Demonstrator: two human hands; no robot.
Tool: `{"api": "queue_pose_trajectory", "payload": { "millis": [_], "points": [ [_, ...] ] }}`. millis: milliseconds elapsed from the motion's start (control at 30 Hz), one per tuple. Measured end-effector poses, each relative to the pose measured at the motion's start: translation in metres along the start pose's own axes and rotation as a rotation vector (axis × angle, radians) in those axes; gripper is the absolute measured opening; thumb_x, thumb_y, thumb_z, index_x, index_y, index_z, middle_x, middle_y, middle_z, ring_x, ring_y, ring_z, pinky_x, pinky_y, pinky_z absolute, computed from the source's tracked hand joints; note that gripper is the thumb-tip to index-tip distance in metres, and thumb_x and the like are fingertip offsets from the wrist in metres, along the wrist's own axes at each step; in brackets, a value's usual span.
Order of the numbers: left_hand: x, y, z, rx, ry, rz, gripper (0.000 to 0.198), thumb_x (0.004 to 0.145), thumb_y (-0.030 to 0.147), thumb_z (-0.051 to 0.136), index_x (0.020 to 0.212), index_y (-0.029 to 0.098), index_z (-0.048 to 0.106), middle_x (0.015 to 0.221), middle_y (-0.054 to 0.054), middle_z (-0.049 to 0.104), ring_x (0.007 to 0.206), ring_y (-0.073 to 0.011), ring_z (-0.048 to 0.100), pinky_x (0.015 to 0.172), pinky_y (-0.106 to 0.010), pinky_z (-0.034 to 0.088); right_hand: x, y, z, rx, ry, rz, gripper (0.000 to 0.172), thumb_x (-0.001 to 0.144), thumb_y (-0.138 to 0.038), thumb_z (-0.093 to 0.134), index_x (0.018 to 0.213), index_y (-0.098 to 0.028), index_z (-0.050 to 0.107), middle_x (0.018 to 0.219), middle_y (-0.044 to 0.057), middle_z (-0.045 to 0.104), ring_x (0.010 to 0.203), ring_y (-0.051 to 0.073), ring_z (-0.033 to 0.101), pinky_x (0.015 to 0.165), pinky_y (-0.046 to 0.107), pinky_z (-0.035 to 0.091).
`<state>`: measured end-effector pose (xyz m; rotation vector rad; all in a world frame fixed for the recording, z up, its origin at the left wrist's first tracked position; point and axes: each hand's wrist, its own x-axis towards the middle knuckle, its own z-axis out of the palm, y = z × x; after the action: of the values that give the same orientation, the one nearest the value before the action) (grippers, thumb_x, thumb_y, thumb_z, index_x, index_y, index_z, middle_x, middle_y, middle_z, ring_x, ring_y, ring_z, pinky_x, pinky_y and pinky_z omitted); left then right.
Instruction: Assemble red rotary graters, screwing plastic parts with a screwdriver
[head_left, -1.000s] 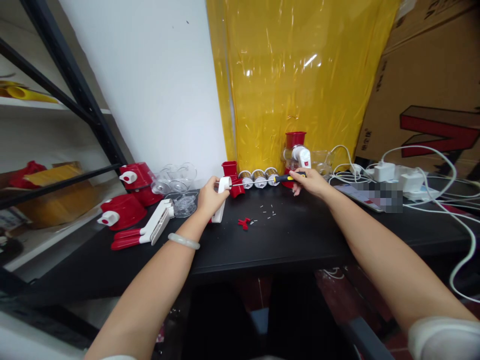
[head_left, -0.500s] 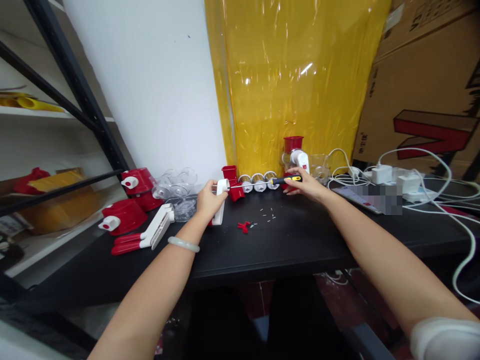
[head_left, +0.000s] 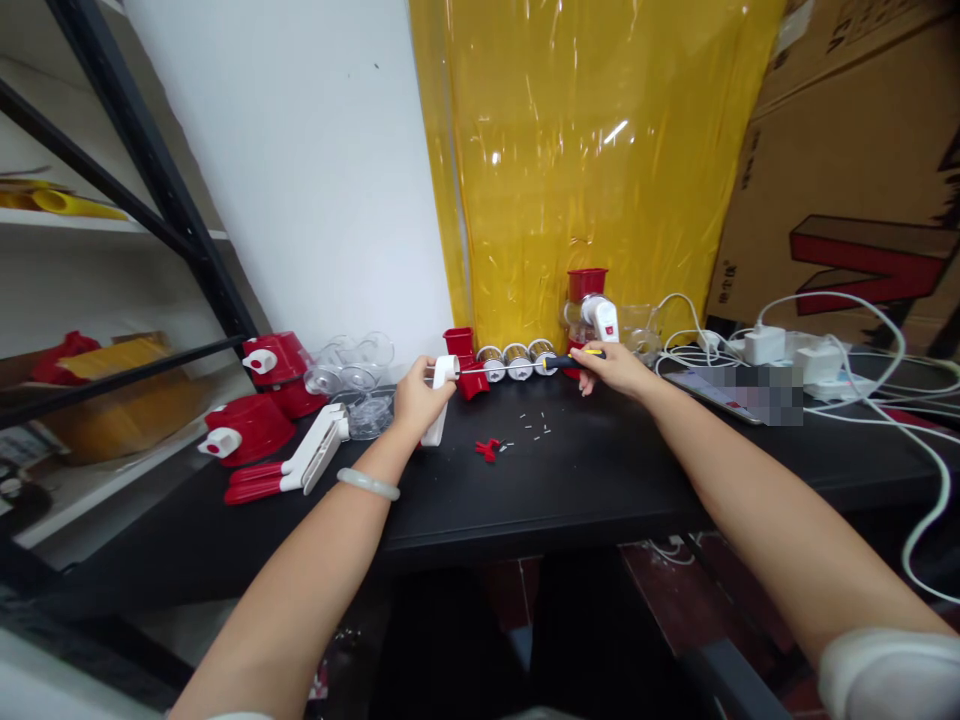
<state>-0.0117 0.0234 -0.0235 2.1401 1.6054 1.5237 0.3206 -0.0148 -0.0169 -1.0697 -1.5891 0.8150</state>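
Observation:
My left hand [head_left: 420, 402] is closed around a white plastic handle part [head_left: 445, 371], held upright above the black table. In my right hand [head_left: 611, 367] is a screwdriver [head_left: 562, 361] with a black and yellow handle. Its long shaft points left, and the tip meets the round upper end of the white part; whether it sits in a screw is too small to tell. Below lie small red plastic pieces [head_left: 487, 450] and several tiny screws [head_left: 535, 428]. Behind the shaft stand three metal-and-white drums [head_left: 518, 364] and a red hopper part [head_left: 460, 347].
Red housings [head_left: 247, 430], white handles with red grips [head_left: 315, 455] and clear plastic parts [head_left: 352, 365] occupy the left. A red-and-white grater [head_left: 600, 316] stands at the back. White cables, chargers [head_left: 763, 347] and a tablet [head_left: 712, 392] lie right; a black rack [head_left: 150, 150] borders the left.
The fingers of my right hand have shifted and wrapped further over the screwdriver's handle. The shaft stays against the white part, and my left hand has hardly moved.

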Motion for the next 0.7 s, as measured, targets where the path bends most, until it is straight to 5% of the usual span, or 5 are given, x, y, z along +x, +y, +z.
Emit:
{"api": "queue_pose_trajectory", "payload": {
  "millis": [700],
  "points": [
    [-0.003,0.01,-0.001,0.008,0.112,0.048,0.028,0.07,0.027,0.063,0.098,0.026,0.059,0.094,0.001,0.071,0.075,-0.0168,0.066,0.068,-0.025,0.046,0.001,-0.005,0.005,0.024,0.099,0.144,0.049,0.082,-0.058,0.059,0.057,-0.017,0.05,0.044,0.001,0.057,0.034,0.01,0.053,0.037,0.02,0.039]
  ]
}}
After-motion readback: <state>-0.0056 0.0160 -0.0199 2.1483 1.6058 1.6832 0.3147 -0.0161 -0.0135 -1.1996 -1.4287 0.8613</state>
